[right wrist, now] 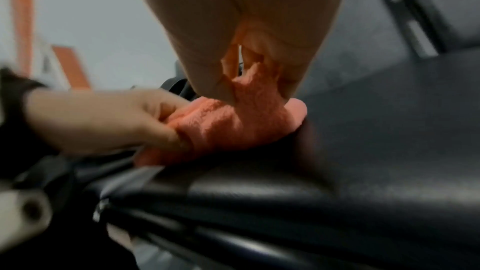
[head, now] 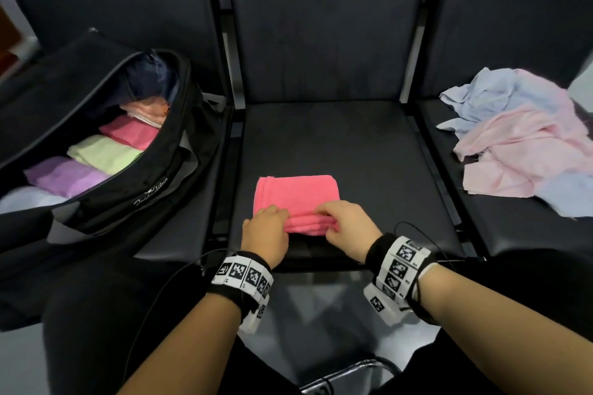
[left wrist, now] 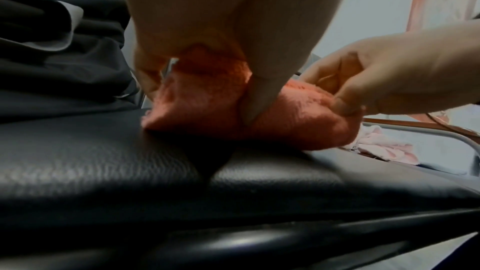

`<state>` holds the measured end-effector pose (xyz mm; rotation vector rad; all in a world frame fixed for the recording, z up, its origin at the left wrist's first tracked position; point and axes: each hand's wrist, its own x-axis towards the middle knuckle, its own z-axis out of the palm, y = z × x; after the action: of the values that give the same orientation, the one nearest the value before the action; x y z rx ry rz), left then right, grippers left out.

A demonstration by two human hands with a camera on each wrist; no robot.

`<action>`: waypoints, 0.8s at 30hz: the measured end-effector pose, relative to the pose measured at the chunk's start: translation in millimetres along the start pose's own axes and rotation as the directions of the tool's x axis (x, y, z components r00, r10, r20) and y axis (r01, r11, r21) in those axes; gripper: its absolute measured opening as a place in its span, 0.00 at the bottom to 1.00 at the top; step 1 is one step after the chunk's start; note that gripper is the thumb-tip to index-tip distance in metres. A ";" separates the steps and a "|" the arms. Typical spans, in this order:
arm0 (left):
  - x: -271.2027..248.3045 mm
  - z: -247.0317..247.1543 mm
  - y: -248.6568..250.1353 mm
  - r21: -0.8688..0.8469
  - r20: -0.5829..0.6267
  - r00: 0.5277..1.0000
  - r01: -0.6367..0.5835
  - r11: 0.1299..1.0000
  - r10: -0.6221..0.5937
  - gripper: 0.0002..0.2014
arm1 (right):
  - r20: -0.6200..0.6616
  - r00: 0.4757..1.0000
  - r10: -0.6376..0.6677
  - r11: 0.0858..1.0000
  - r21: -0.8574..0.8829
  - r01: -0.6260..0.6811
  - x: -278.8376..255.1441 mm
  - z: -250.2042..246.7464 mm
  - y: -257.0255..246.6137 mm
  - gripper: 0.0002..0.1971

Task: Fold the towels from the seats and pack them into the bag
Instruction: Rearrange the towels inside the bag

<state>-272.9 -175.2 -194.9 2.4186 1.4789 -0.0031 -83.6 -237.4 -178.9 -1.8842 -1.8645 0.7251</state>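
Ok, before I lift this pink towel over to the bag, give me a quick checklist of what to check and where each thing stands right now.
1. Left hand pinches the pink towel at its near edge: ok.
2. Right hand pinches the same edge: ok.
3. Towel folded into a compact rectangle on the middle seat: ok.
4. Bag unzipped and open on the left: ok.
5. Free space inside beside the folded towels: cannot tell.
6. Unfolded pile waits on the right seat: not ok.
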 end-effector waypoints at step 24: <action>8.8 -11.2 -36.7 -0.666 -0.020 0.998 0.030 0.746 -0.057 0.06 | -0.227 0.937 0.267 0.919 0.354 -0.176 -3.4 -14.2 48.4 0.13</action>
<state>-302.5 -149.2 -195.0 1.7973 1.2575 0.4868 -36.5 -241.5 -196.7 -1.8818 -1.2840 0.7516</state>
